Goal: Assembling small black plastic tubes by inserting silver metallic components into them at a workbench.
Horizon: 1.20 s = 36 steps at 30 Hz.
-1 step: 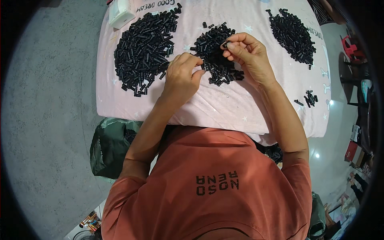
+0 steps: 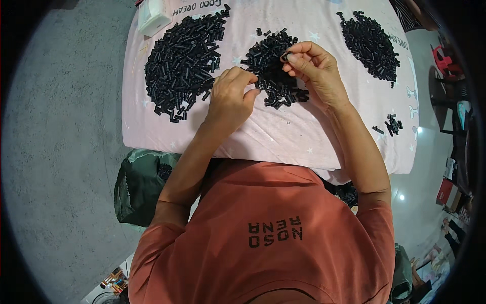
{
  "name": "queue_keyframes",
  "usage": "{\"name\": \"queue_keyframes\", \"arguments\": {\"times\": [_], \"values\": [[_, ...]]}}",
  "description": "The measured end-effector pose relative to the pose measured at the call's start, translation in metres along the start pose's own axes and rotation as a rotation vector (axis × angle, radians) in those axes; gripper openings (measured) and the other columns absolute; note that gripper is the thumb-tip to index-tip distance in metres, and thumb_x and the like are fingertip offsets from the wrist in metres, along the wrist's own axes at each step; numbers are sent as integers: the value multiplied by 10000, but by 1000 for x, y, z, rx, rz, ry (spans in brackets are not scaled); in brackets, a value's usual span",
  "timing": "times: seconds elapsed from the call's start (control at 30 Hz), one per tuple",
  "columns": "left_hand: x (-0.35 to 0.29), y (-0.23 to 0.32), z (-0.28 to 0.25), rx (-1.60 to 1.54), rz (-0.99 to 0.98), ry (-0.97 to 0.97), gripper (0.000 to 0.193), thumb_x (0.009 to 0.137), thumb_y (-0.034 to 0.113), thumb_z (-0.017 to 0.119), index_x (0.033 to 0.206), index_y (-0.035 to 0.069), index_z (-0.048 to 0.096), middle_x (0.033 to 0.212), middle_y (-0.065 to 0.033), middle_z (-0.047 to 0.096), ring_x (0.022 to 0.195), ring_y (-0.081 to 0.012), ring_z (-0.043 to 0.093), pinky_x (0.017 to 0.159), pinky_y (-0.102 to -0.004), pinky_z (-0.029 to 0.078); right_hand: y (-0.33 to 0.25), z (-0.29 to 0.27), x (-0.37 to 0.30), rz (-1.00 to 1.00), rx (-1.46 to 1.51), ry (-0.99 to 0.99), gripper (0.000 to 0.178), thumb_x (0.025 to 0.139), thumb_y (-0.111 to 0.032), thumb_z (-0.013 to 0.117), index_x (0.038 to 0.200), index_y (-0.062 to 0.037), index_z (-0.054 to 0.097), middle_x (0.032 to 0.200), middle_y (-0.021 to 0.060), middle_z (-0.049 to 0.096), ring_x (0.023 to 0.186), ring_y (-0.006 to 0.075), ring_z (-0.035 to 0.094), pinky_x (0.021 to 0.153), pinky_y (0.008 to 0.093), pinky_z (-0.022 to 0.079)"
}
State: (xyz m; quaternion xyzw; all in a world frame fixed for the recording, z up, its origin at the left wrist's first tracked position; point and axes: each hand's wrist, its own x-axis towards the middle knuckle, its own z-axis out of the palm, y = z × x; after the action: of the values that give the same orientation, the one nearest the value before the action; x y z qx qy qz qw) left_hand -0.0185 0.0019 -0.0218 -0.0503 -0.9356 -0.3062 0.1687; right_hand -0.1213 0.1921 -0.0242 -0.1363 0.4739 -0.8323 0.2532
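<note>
Three heaps of small black cylindrical parts lie on a pale pink cloth: a large left heap (image 2: 182, 66), a smaller middle heap (image 2: 276, 76) and a right heap (image 2: 370, 46). Over the right edge of the middle heap, my right hand (image 2: 316, 71) pinches a small black part (image 2: 285, 57) between thumb and forefinger. My left hand (image 2: 232, 95) rests between the left and middle heaps, its fingers bent. Its thumb stands apart from the forefinger at the middle heap's left edge, and no part shows between them.
A few loose black parts (image 2: 393, 125) lie near the cloth's right edge. A white box (image 2: 154, 17) stands at the far left corner of the cloth-covered table (image 2: 283, 142). Below the near left edge hangs a dark green bag (image 2: 142, 185). A red chair (image 2: 445, 62) stands off to the right.
</note>
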Motion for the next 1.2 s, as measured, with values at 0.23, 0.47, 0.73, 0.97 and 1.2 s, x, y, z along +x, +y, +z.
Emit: {"name": "queue_keyframes", "arguments": {"times": [0.23,0.47,0.73,0.97,1.2], "values": [[-1,9,-5,54,-36,-64,191,731,72,728,902,54,646,882,-72,630,873,-281,601,817,-394,422,-1,0,0,17,19,-3,153,895,-39,669,1037,10,638,867,63,671,766,109,659,700,201,539],[8,6,1,50,7,6,139,754,89,720,862,32,655,818,-88,633,754,-250,612,716,-358,454,0,1,0,21,19,-35,149,900,-40,662,1039,10,641,862,61,671,768,107,659,704,201,543],[11,5,6,0,-80,-111,78,764,75,676,812,66,615,811,-67,608,820,-265,598,753,-399,405,1,-1,0,69,-19,-41,148,920,-72,645,1064,-38,652,894,41,681,774,83,650,706,187,538],[10,6,10,-17,-16,-45,71,767,69,669,810,60,614,798,-69,602,816,-274,596,752,-404,410,0,2,-2,112,6,-41,121,928,-73,634,1043,-39,649,892,42,677,763,78,644,692,186,537],[14,3,-2,-42,24,-21,38,800,22,645,825,-7,640,776,-123,630,680,-247,611,627,-331,473,0,0,0,90,22,-36,131,917,-61,644,1037,-9,641,900,87,690,762,102,664,700,201,555]]}}
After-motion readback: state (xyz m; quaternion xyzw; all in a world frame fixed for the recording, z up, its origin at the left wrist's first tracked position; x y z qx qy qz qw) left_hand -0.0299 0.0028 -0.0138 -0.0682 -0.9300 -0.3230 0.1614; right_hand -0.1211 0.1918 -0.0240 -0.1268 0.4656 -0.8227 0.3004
